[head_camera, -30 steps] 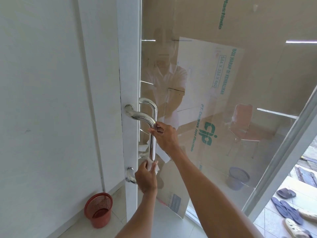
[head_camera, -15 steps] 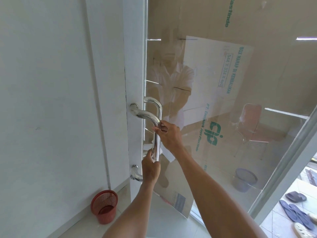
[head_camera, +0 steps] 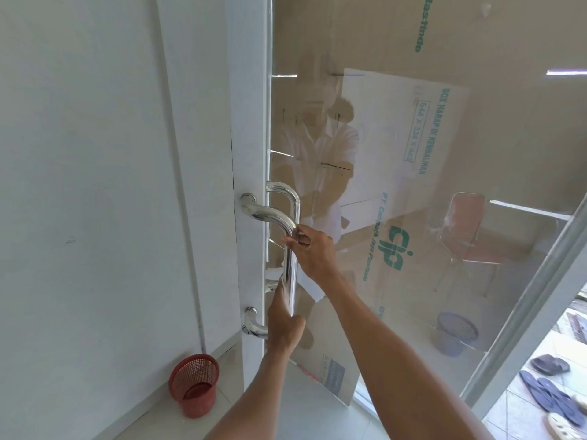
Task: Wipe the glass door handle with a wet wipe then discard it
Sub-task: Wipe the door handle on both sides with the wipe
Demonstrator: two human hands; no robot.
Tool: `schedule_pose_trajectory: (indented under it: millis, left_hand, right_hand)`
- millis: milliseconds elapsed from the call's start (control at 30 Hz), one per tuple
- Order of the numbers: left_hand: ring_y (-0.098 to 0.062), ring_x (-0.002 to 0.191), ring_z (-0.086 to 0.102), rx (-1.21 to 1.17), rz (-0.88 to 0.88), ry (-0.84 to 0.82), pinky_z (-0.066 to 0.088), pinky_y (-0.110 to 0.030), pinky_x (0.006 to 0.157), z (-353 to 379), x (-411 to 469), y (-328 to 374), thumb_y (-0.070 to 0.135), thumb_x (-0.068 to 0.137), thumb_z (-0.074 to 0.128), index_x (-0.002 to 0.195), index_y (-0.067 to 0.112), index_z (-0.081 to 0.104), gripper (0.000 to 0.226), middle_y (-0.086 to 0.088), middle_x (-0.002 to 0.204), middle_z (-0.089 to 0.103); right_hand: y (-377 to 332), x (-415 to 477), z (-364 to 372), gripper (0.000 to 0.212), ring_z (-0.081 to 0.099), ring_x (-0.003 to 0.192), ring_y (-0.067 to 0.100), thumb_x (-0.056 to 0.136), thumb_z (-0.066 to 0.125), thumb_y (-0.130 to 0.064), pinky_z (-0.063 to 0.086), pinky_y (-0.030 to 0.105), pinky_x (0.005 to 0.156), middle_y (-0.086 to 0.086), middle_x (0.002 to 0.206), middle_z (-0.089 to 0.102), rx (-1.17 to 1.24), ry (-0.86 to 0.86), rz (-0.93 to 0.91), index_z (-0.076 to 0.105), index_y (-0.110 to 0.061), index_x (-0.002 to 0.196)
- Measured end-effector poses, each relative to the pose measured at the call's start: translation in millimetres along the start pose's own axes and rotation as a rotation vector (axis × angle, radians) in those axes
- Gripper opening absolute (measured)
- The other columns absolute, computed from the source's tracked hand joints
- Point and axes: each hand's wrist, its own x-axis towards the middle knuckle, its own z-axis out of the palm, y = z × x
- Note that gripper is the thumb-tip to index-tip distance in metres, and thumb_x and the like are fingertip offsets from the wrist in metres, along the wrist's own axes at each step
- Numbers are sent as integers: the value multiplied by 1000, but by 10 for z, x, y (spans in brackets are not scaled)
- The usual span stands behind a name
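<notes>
Handle (head_camera: 290,269) stands upright on the edge of the glass door (head_camera: 428,312), its long axis vertical. Our right hand (head_camera: 313,252) grasps the handle just under the top bend; our left hand (head_camera: 284,325) clasps it lower, nearest the bottom curve. We see no wipe.

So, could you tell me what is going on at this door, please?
A person is cleaning the steel door handle of the glass door. The right hand grips the bar just below its upper bend, and the left hand is wrapped round the lower part of the bar. The wet wipe itself cannot be seen; it is probably inside the left hand. A red mesh basket stands on the floor by the wall, and nothing has been thrown away yet.
</notes>
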Motion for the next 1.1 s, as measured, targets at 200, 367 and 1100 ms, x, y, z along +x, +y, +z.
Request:
schedule_pose_trajectory:
  millis: [200,367,1100]
  left_hand:
    - [-18,149,9,107,7,-130,15,-18,107,116,-110,-133,-6,70,51,153,24,-10,107,5,162,-5]
    - [-26,149,7,566,-181,-378,14,-43,120,-41,-130,-644,12,72,48,152,11,-6,97,-6,162,-3]
    - [-29,143,30,275,-136,-338,30,-43,116,-158,-29,-462,0,74,45,154,20,12,89,-6,159,24]
  right_hand:
    - [19,32,26,20,67,79,-1,82,74,-35,52,16,76,-10,80,72,-7,14,1,62,-21,76]
    - [33,29,25,20,66,76,-7,81,73,-38,48,9,70,-11,78,72,-12,22,6,60,-24,74]
    - [59,52,57,22,68,82,3,81,73,-38,51,16,76,-6,82,73,-23,39,-14,62,-20,78]
